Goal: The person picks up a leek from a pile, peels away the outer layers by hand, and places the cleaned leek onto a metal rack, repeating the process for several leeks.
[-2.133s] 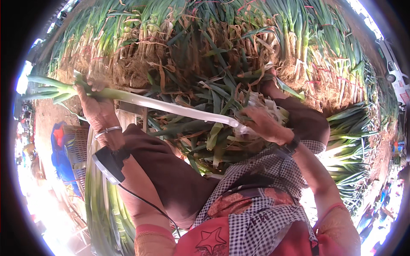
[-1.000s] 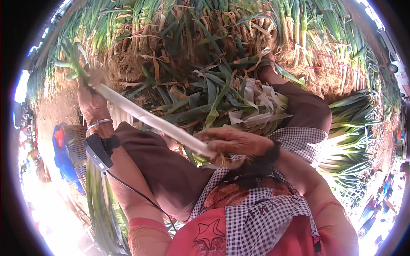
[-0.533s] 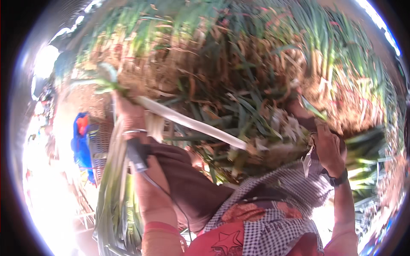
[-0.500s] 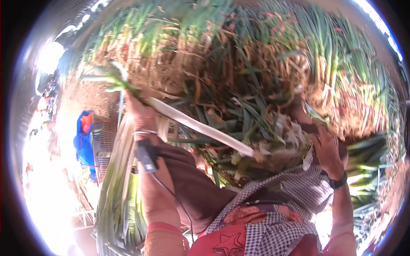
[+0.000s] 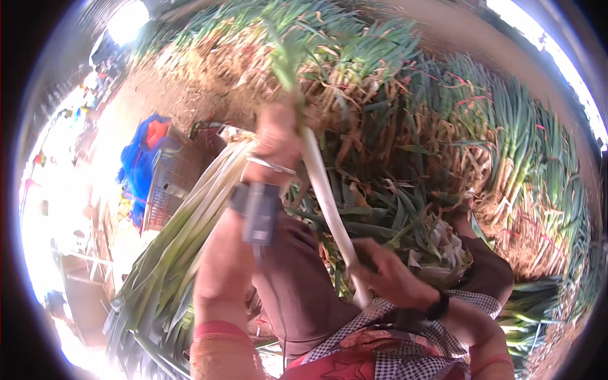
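Note:
A long leek [image 5: 328, 196] with a white shaft and green top slants down from my left hand [image 5: 278, 136] toward my lap. My left hand is blurred but closed round the leek near its green part. Against the lower white shaft my right hand [image 5: 389, 273] has its fingers bent and pressed; whether anything else is in them is hidden. Left of my leg lies a pile of trimmed leeks [image 5: 183, 218], white ends pointing away from me. Between my legs are loose green leaves and peelings [image 5: 405, 209].
Rows of untrimmed leeks with earthy roots [image 5: 373, 76] line the far side and curve round the right. A plastic crate [image 5: 171, 180] with a blue bag [image 5: 140, 158] stands on the left. More leeks [image 5: 535, 304] lie at my right.
My left hand has swung the leek rightward, so it hangs more steeply. My right hand has come from my right knee to the leek's lower end. The head view has shifted.

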A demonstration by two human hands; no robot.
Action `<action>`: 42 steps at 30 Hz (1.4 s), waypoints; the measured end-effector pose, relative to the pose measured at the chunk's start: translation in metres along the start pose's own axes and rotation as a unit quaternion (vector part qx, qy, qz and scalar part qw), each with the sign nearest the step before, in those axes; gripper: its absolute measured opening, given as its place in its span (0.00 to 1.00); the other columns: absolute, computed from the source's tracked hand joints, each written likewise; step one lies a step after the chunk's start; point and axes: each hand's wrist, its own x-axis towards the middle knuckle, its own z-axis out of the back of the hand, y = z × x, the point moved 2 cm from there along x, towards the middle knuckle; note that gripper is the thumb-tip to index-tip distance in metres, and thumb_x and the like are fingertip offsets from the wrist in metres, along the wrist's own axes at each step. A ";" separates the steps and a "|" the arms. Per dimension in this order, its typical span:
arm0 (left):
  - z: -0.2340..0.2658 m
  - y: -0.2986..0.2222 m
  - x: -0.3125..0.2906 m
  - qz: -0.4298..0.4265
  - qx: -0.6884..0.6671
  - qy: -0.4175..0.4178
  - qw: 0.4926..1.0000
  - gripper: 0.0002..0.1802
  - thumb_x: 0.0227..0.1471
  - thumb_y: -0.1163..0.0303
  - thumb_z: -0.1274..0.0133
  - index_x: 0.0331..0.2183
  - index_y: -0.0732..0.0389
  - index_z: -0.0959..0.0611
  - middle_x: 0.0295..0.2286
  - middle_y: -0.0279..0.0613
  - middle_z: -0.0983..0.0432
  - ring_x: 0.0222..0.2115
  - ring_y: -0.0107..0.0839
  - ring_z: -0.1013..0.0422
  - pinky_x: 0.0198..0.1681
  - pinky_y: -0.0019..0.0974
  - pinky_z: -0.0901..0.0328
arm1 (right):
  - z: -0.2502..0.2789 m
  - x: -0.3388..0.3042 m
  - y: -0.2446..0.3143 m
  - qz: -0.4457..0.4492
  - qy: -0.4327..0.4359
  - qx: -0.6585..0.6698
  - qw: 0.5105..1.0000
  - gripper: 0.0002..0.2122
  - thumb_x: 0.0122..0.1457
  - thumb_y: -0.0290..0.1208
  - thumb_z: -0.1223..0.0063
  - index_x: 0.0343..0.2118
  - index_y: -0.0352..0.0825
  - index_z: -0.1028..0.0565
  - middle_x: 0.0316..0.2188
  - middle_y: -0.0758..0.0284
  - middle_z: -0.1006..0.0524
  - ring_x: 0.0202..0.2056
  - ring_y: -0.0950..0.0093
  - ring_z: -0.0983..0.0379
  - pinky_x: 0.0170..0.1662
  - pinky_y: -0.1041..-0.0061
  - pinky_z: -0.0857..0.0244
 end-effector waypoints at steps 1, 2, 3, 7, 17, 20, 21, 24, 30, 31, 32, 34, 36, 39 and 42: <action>0.029 -0.032 -0.002 -0.033 -0.031 -0.030 0.999 0.14 0.62 0.65 0.57 0.37 0.66 0.24 0.23 0.38 0.29 0.21 0.28 0.35 0.26 0.30 0.36 | 0.004 0.020 0.015 0.076 -0.007 -0.118 0.990 0.09 0.65 0.27 0.55 0.44 0.27 0.34 0.28 0.62 0.27 0.28 0.76 0.25 0.31 0.74 0.32; 0.057 -0.067 -0.006 -0.069 -0.059 -0.058 0.994 0.17 0.64 0.64 0.62 0.38 0.67 0.23 0.25 0.41 0.26 0.25 0.30 0.31 0.29 0.33 0.34 | 0.004 0.043 0.028 0.124 0.006 -0.146 0.981 0.09 0.64 0.26 0.55 0.44 0.27 0.33 0.28 0.61 0.27 0.29 0.73 0.25 0.31 0.71 0.32; 0.074 -0.098 -0.019 -0.114 -0.019 -0.037 0.993 0.17 0.64 0.64 0.60 0.42 0.68 0.26 0.28 0.43 0.26 0.27 0.32 0.31 0.35 0.35 0.33 | 0.010 0.066 0.039 0.168 0.007 -0.177 0.970 0.09 0.64 0.25 0.55 0.45 0.27 0.33 0.29 0.60 0.27 0.30 0.69 0.25 0.31 0.68 0.33; 0.143 -0.176 -0.124 -0.298 0.329 -0.224 0.868 0.24 0.62 0.78 0.61 0.59 0.67 0.38 0.53 0.54 0.34 0.55 0.45 0.36 0.60 0.43 0.41 | 0.005 0.165 0.077 0.379 -0.048 -0.410 0.828 0.13 0.59 0.23 0.54 0.47 0.29 0.31 0.38 0.57 0.28 0.39 0.60 0.28 0.43 0.62 0.36; 0.192 -0.107 -0.340 -0.006 0.183 -0.521 0.834 0.28 0.62 0.51 0.57 0.52 0.65 0.29 0.49 0.50 0.31 0.47 0.39 0.30 0.45 0.38 0.30 | -0.103 0.334 0.033 0.470 0.020 -0.541 0.697 0.13 0.51 0.23 0.50 0.41 0.37 0.26 0.41 0.62 0.26 0.46 0.66 0.30 0.52 0.65 0.37; 0.183 -0.097 -0.328 0.250 0.021 -0.295 0.922 0.22 0.62 0.57 0.55 0.50 0.63 0.27 0.48 0.51 0.29 0.46 0.41 0.29 0.46 0.41 0.33 | -0.085 0.365 -0.010 0.424 0.009 -0.590 0.687 0.09 0.51 0.23 0.50 0.36 0.37 0.24 0.38 0.63 0.25 0.45 0.65 0.28 0.49 0.65 0.33; 0.182 -0.108 -0.325 0.245 0.171 -0.261 0.918 0.22 0.61 0.60 0.53 0.51 0.64 0.27 0.48 0.51 0.27 0.47 0.44 0.29 0.49 0.45 0.34 | -0.082 0.372 -0.017 0.368 0.033 -0.622 0.690 0.07 0.52 0.23 0.52 0.34 0.36 0.24 0.36 0.64 0.24 0.44 0.63 0.28 0.48 0.65 0.32; 0.181 -0.129 -0.285 0.205 0.512 -0.161 0.819 0.23 0.59 0.64 0.51 0.53 0.65 0.29 0.49 0.53 0.29 0.52 0.48 0.33 0.55 0.50 0.39 | -0.060 0.387 -0.016 0.338 0.009 -0.604 0.722 0.05 0.52 0.23 0.51 0.30 0.37 0.23 0.33 0.65 0.22 0.41 0.62 0.26 0.45 0.62 0.30; 0.199 -0.061 -0.197 0.113 0.762 0.117 0.626 0.33 0.57 0.61 0.51 0.60 0.65 0.38 0.58 0.53 0.42 0.62 0.50 0.50 0.65 0.53 0.59 | -0.068 0.356 -0.010 0.230 0.062 -0.613 0.753 0.08 0.50 0.20 0.51 0.33 0.33 0.26 0.36 0.60 0.25 0.42 0.60 0.27 0.45 0.63 0.30; 0.201 -0.040 -0.184 0.103 0.743 0.152 0.644 0.34 0.57 0.59 0.52 0.61 0.63 0.40 0.60 0.53 0.45 0.64 0.49 0.54 0.66 0.53 0.64 | -0.064 0.343 -0.016 0.340 0.038 -0.547 0.765 0.07 0.48 0.20 0.50 0.32 0.32 0.27 0.33 0.59 0.26 0.41 0.59 0.28 0.44 0.63 0.31; 0.206 -0.036 -0.180 0.106 0.756 0.157 0.626 0.38 0.57 0.55 0.54 0.63 0.60 0.44 0.61 0.49 0.46 0.65 0.47 0.55 0.67 0.50 0.63 | -0.070 0.329 -0.016 0.362 0.044 -0.490 0.791 0.08 0.46 0.21 0.50 0.32 0.31 0.28 0.33 0.59 0.27 0.40 0.59 0.28 0.43 0.63 0.31; 0.202 -0.021 -0.159 0.070 0.738 0.159 0.652 0.33 0.57 0.59 0.55 0.61 0.61 0.38 0.59 0.48 0.41 0.64 0.46 0.51 0.67 0.51 0.64 | -0.067 0.300 -0.021 0.438 -0.012 -0.407 0.801 0.05 0.51 0.24 0.52 0.30 0.31 0.28 0.33 0.58 0.26 0.41 0.60 0.29 0.46 0.63 0.34; 0.220 -0.008 -0.149 0.057 0.741 0.155 0.651 0.27 0.55 0.68 0.54 0.58 0.58 0.31 0.57 0.44 0.36 0.63 0.42 0.48 0.67 0.50 0.64 | -0.056 0.273 -0.037 0.425 -0.026 -0.341 0.838 0.10 0.52 0.24 0.52 0.37 0.30 0.26 0.38 0.57 0.24 0.44 0.58 0.30 0.50 0.62 0.36; 0.232 0.002 -0.158 0.058 0.772 0.114 0.623 0.26 0.54 0.71 0.54 0.56 0.56 0.29 0.58 0.43 0.36 0.63 0.42 0.47 0.67 0.49 0.63 | -0.026 0.224 -0.073 0.393 -0.038 -0.234 0.889 0.17 0.50 0.21 0.50 0.45 0.29 0.28 0.36 0.59 0.25 0.40 0.61 0.28 0.45 0.64 0.33; 0.231 0.014 -0.153 0.061 0.671 0.126 0.728 0.24 0.54 0.72 0.53 0.54 0.56 0.26 0.55 0.45 0.33 0.60 0.43 0.42 0.67 0.44 0.60 | 0.025 0.164 -0.124 0.242 -0.042 -0.301 0.922 0.18 0.49 0.17 0.48 0.46 0.29 0.27 0.29 0.60 0.27 0.32 0.65 0.27 0.35 0.69 0.34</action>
